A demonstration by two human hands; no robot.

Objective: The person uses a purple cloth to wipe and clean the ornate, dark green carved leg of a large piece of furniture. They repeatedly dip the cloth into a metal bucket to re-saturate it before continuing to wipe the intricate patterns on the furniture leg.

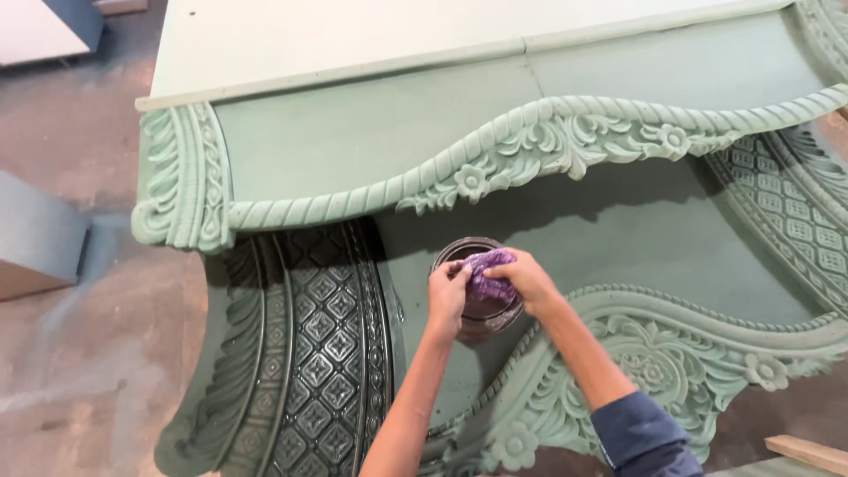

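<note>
A purple cloth (485,268) is bunched over the mouth of a small round container (473,325) of dark liquid. My left hand (447,296) grips the container's left side and touches the cloth's edge. My right hand (524,278) pinches the cloth from the right. The container rests on a large pale green carved furniture piece (353,150) with rope-twist moulding (371,199) and flower carvings (473,179).
A darkened diamond-pattern carved panel (327,336) curves down the left side; a similar panel (786,212) is at the right. Concrete floor (79,353) lies to the left, with a grey box (35,238) on it. A wooden strip (808,452) sits at the bottom right.
</note>
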